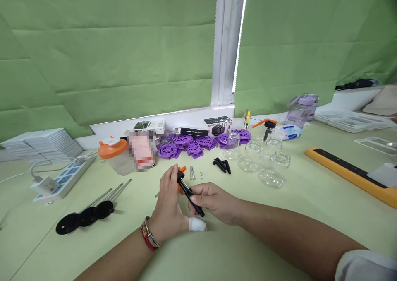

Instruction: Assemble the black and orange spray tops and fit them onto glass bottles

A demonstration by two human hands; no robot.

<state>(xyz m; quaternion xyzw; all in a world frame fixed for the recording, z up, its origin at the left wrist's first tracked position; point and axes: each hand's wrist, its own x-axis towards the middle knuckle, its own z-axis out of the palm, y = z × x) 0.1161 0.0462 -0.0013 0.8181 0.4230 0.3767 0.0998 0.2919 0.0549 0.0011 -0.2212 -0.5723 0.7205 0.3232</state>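
A slim black plastic part with a shiny metal shaft [185, 185] and a black cap at its upper end is pinched in the fingers of my right hand [214, 200]. It stands tilted, its lower tip near the table. My left hand [169, 204] is beside it, fingers stretched upward and thumb out, with a white bandage [197, 224] on the thumb. The left fingertips are next to the cap; contact is unclear. An orange piece [182, 169] behind the hands is partly hidden. Beyond lie thin metal rods [192, 172], tiny metal bits [201, 175] and black plastic handles [221, 165].
Clear glass jars [249, 159] stand right of centre, before several purple wheel-shaped parts [195, 148]. At left are black discs with metal rods [88, 216], a power strip [70, 179] and an orange-lidded cup [113, 157]. An orange-and-black tool [350, 175] lies at right.
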